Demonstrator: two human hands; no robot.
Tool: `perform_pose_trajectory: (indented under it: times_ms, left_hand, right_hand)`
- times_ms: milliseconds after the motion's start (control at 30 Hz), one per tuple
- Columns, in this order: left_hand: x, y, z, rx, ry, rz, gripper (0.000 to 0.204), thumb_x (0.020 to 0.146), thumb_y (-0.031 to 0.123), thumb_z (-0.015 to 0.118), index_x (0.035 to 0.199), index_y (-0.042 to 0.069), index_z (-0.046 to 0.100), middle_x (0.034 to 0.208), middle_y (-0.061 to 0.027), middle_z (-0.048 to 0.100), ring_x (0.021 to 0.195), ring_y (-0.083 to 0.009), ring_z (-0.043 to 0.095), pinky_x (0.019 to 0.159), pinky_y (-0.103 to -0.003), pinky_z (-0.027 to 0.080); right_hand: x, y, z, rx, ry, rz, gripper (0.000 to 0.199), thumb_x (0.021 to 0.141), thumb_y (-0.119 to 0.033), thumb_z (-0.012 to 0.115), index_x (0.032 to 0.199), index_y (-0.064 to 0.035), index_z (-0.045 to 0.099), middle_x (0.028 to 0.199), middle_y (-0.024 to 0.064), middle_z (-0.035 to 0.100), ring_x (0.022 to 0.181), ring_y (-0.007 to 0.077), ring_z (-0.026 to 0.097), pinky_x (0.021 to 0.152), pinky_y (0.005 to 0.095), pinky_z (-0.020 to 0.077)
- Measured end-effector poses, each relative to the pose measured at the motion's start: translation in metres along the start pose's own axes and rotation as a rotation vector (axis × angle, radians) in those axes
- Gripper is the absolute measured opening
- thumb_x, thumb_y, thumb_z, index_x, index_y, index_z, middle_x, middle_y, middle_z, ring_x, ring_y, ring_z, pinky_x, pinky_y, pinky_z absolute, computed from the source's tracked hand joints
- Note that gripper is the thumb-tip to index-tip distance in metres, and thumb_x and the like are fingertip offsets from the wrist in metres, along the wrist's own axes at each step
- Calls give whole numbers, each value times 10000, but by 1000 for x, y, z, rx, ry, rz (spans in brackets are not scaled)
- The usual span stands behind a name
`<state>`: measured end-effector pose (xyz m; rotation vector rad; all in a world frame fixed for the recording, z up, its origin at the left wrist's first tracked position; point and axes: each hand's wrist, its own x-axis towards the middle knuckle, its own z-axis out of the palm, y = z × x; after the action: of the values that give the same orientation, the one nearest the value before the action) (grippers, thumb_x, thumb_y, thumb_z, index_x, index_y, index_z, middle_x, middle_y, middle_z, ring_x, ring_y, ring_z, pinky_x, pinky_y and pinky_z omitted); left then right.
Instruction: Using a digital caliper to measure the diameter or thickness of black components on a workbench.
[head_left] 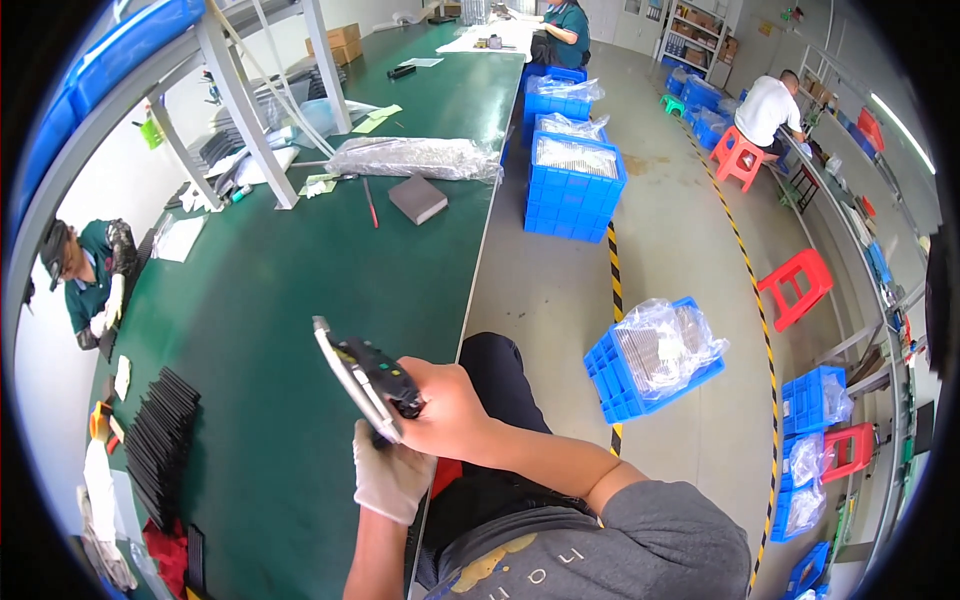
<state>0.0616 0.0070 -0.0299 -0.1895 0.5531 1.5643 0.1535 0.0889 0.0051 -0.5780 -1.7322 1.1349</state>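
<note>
Right hand (450,408) is bare, fingers curled tight round a flat grey panel (362,382) that sticks up to its left. Gloved left hand (390,478) sits just under it, closed on the lower edge, over the green table (270,330).

Long green workbench (300,290) runs up the left side. On it: a grey block (417,199), a silvery plastic-wrapped bundle (415,157), a red pen (371,203) just beside the block, and a row of black flat parts (160,440) near the lower left. Blue crates (573,185) stacked right of the bench; another blue crate (650,360) with a plastic-bagged load stands apart on the floor. Red stool (797,286) farther right.
</note>
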Motion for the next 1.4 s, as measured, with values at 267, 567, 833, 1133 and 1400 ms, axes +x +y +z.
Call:
perform_pose_trajectory:
  times_ms: [267, 567, 833, 1133, 1400]
  left_hand:
    - [-45, 23, 11, 1842, 42, 1157, 346, 816, 103, 568, 1140, 30, 468, 1067, -132, 539, 940, -196, 575, 781, -292, 482]
    - [11, 17, 26, 1340, -198, 1279, 217, 829, 22, 589, 1041, 40, 548, 811, -98, 570, 681, -223, 577, 642, -301, 468]
    - [-8, 25, 27, 1157, -249, 1140, 103, 912, -9, 507, 1013, 6, 522, 810, -63, 576, 682, -110, 577, 661, -242, 475]
    - [-24, 34, 39, 1249, -205, 1079, 131, 896, -32, 499, 1018, 4, 531, 854, -79, 588, 745, -125, 595, 713, -236, 474]
    - [-36, 33, 47, 1274, -133, 1004, 179, 913, -32, 492, 1089, -15, 520, 894, -85, 627, 815, -101, 586, 763, -224, 464]
  right_hand:
    - [25, -22, 9, -177, -122, -107, 147, 713, -76, 677, 732, -29, 539, 540, 84, 487, 454, 136, 466, 455, 289, 392]
    - [43, -58, -36, -58, -203, 63, 322, 761, -232, 741, 941, -17, 581, 671, -18, 527, 625, 31, 469, 506, 202, 365]
    - [35, -33, -78, -504, -75, -51, 255, 778, -213, 710, 919, -21, 616, 686, 74, 573, 549, 126, 516, 514, 248, 400]
    - [44, -46, -94, -971, -199, -492, 327, 665, -349, 774, 794, -90, 622, 612, 28, 545, 461, 207, 499, 425, 305, 359]
    - [53, -61, -97, -1148, -246, -731, 400, 646, -382, 746, 894, -98, 615, 652, 5, 494, 515, 178, 507, 453, 294, 355]
